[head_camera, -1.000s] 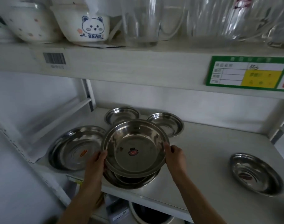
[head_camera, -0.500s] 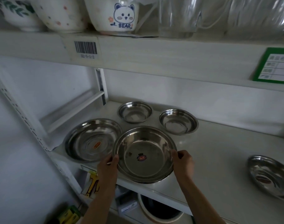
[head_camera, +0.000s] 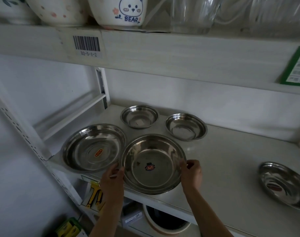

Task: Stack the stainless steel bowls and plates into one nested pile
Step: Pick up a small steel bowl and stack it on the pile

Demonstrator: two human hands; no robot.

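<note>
Both hands, left hand (head_camera: 112,178) and right hand (head_camera: 192,175), held a narrow grip on the nested bowl (head_camera: 153,165) rim, apparently resting on the shelf (head_camera: 231,159).

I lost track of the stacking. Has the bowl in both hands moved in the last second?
Yes. The held bowl has come down onto the dish beneath it on the shelf; its rim no longer overlaps the small back bowl.

The right-hand steel plate (head_camera: 284,184) is cut off by the frame edge, and the nested bowl's (head_camera: 153,164) lower mate is mostly hidden.
</note>
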